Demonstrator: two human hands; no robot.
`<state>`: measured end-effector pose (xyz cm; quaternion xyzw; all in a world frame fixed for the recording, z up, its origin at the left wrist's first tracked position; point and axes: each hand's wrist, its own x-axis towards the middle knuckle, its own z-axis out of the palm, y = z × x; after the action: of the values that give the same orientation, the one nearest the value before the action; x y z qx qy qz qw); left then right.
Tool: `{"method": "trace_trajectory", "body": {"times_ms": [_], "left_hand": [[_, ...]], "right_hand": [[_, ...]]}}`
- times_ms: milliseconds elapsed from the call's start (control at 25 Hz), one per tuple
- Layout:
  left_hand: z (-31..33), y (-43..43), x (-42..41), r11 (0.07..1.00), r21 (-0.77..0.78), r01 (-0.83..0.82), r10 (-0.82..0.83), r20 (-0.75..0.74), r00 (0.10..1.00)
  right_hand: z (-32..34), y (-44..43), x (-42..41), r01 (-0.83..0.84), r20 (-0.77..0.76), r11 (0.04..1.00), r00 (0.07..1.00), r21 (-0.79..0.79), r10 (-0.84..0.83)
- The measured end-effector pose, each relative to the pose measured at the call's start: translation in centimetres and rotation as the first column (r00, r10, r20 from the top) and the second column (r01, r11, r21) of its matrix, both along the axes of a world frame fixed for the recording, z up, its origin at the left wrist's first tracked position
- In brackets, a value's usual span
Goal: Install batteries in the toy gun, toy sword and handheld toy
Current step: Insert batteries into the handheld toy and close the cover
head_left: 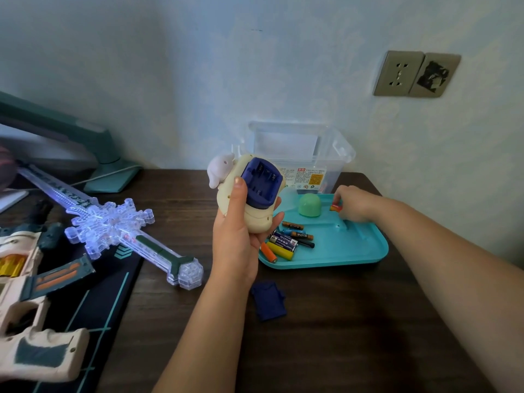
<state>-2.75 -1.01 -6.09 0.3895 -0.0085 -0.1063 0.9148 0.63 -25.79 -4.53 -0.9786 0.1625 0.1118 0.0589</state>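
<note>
Nearest, just below the left hand: a dark blue battery cover lying loose on the wooden table, off so the bay stays open. Well out to that hand's left: toy gun on a dark mat, and beyond it the clear toy sword, glowing, probably already powered.

Left hand closed around the cream handheld toy, thumb along its side, back turned up toward the camera so the blue battery compartment faces out, empty and ready for loading.

Right of that hand and touching nothing of it: teal tray with a pile of loose batteries close by, kept together within reach. Farther across the tray, right hand pinched shut on a small orange battery, beside a green dome-shaped thing. Likely step: fetching a cell for the open bay.

Beyond both hands: clear plastic box against the wall.
</note>
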Motion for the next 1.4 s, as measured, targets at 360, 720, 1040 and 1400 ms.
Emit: {"method": "trace_trajectory", "body": {"times_ms": [360, 720, 1040, 1400], "left_hand": [[0.1, -0.2, -0.2, 1.000, -0.003, -0.002, 0.002, -0.015, 1.000], [1.3, 0.5, -1.8, 0.998, 0.057, -0.022, 0.020, 0.041, 0.999], [1.1, 5.3, -5.5, 0.985, 0.155, 0.075, -0.084, 0.057, 0.995], [-0.6, 6.5, -7.5, 0.973, 0.133, 0.190, -0.189, -0.022, 0.982]], "right_hand": [[-0.7, -0.1, 0.0, 0.046, 0.070, 0.995, 0.997, -0.094, -0.040], [0.3, 9.9, -9.3, -0.089, -0.122, -0.587, 0.942, 0.805, -0.311], [-0.1, 12.9, -12.0, 0.013, -0.180, -0.798, 0.976, 0.602, -0.120], [1.7, 14.6, -14.2, -0.126, 0.010, -0.444, 0.967, 0.887, -0.254]]}}
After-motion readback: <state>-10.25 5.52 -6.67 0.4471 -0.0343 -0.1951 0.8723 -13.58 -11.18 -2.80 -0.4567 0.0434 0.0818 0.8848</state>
